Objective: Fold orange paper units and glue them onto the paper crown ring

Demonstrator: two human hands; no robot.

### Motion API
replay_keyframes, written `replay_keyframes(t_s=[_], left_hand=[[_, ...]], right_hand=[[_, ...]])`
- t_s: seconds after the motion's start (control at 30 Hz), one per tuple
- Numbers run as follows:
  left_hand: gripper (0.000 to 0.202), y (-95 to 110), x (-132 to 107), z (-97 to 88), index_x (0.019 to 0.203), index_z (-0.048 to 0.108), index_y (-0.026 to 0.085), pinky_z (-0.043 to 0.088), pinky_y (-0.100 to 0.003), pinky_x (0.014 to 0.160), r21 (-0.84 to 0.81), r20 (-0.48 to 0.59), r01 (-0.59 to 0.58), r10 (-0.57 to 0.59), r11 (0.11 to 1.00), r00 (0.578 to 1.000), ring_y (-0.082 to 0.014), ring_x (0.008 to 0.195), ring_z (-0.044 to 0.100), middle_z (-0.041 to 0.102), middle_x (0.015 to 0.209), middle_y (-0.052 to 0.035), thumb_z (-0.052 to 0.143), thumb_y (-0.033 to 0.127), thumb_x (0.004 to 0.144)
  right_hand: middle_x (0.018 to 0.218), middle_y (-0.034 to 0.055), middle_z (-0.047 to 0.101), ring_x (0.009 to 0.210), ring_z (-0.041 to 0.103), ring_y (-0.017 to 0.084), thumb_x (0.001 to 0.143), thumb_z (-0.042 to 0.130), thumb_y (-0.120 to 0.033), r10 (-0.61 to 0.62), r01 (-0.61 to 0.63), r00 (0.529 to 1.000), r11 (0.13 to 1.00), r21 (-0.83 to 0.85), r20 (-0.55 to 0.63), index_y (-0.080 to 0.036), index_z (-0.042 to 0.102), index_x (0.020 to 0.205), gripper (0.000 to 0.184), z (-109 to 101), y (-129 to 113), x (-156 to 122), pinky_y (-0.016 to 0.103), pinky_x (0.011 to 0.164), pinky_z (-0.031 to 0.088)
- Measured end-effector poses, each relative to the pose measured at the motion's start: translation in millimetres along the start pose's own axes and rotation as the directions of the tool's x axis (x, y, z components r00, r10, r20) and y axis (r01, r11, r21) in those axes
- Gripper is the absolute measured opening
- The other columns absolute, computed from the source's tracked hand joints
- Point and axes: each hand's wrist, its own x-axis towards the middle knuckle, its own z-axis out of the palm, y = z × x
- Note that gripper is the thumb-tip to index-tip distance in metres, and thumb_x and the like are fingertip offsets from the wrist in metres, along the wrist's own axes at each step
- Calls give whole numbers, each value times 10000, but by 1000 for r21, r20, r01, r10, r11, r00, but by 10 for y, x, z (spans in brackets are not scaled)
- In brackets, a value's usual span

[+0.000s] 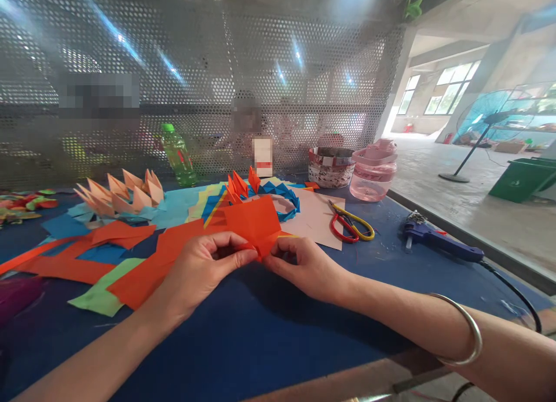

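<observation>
An orange sheet of paper (254, 216), creased down its middle, is held up above the blue tabletop. My left hand (208, 260) pinches its lower edge between thumb and fingers. Close beside it, my right hand (304, 266) grips the lower right part, its fingertips nearly touching the left ones. Behind the sheet lies a ring of folded blue paper (286, 199) with pointed orange folded pieces (238, 185) at its left. Flat orange paper (160, 263) and a light green sheet (106, 289) lie beside my left hand.
Red-and-yellow-handled scissors (351, 222) lie on pale paper (313, 216). A purple glue gun (441, 240) with a cord rests at right. A pink container (373, 173), a round paper-covered tub (330, 167) and a green bottle (179, 156) stand before a perforated metal screen (186, 60). Peach folded points (124, 193) sit left.
</observation>
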Motion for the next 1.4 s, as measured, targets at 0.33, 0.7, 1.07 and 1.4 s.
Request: replay_keyframes(t_s=[0.33, 0.7, 1.07, 1.4], left_hand=[[248, -99, 16, 52, 712, 649, 197, 461, -228, 627, -53, -27, -3, 2, 999, 1000, -133, 648, 589, 651, 672, 31, 802, 353, 597], [253, -88, 13, 83, 694, 610, 197, 486, -247, 628, -47, -33, -28, 27, 998, 999, -144, 652, 596, 632, 684, 32, 805, 333, 608], [514, -38, -41, 123, 1076, 511, 224, 524, -266, 733, -104, -18, -95, 94, 990, 995, -172, 808, 682, 714, 879, 12, 802, 276, 655], [294, -57, 9, 74, 991, 715, 184, 481, -219, 671, -331, 137, 84, -40, 940, 990, -139, 777, 615, 743, 951, -43, 742, 385, 778]], right_hand=[[640, -40, 515, 599, 388, 85, 878, 571, -272, 20, -23, 999, 998, 66, 42, -131, 623, 722, 216, 44, 37, -7, 236, 557, 307], [663, -37, 519, 617, 399, 96, 880, 563, -293, -1, -6, 997, 996, 92, 76, -148, 634, 770, 196, 48, 36, -22, 228, 567, 325], [656, -39, 478, 623, 370, 92, 865, 587, -301, -6, -3, 998, 989, 147, 59, -132, 632, 769, 199, 85, 41, -24, 226, 569, 317], [783, 16, 653, 687, 508, 119, 876, 589, -306, -1, 0, 1000, 996, 93, 15, -130, 695, 833, 210, 49, -6, -21, 240, 638, 394]])
